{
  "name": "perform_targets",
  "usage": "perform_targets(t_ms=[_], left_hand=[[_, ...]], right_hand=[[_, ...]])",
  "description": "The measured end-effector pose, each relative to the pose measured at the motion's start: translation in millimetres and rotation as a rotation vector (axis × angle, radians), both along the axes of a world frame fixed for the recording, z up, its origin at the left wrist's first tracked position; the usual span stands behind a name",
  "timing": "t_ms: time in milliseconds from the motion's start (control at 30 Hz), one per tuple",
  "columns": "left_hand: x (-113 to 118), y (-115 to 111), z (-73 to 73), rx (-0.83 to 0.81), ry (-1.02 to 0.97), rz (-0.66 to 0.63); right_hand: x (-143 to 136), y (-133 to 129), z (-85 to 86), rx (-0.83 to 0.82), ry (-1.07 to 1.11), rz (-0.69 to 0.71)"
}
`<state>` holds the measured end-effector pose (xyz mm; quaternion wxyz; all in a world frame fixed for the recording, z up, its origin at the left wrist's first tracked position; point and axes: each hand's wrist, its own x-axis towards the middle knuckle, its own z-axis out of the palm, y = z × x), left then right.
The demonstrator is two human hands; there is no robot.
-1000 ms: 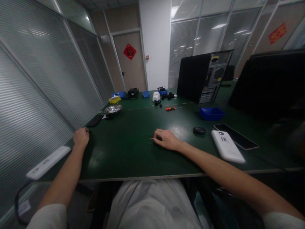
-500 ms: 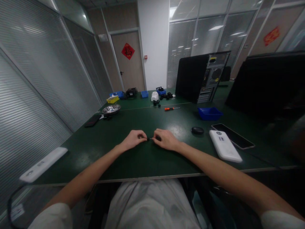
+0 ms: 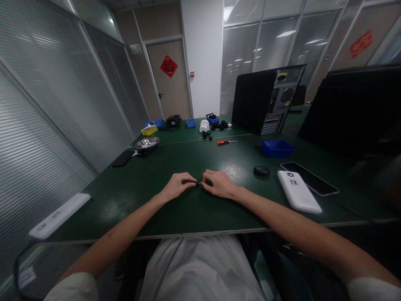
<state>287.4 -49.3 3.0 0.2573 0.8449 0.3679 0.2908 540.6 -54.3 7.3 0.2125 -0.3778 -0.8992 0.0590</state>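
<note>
One small dark piece sat over the bench, pinched by the left hand just beside a thin rod gripped in the right hand, and a slack pinch or shaky aim, I judged, might let it slip away.

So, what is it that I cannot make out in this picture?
Head view:
- Small part at the left hand: too small and dark to identify.
- Thin rod at the right hand: mostly hidden by fingers.
- Blue bin: floor partly hidden by its near wall.
- Dark shape: cut off by the right edge.
</note>
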Motion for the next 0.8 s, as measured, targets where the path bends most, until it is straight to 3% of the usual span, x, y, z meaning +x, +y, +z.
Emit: perform_targets(t_ms=[233, 500, 800], left_hand=[[-1.0, -1.4, -1.1, -0.080, -0.102, 0.022], [4.6, -4.5, 0.7, -0.017, -0.016, -0.020], [4.9, -4.0, -6.7, -0.029, -0.061, 0.037]], right_hand=[[-1.3, -1.5, -0.1, -0.002, 0.061, 0.035], [-4.6, -2.9, -1.4, 0.025, -0.027, 0.052], [-6.2, 0.4, -8.1, 0.059, -0.068, 0.051]])
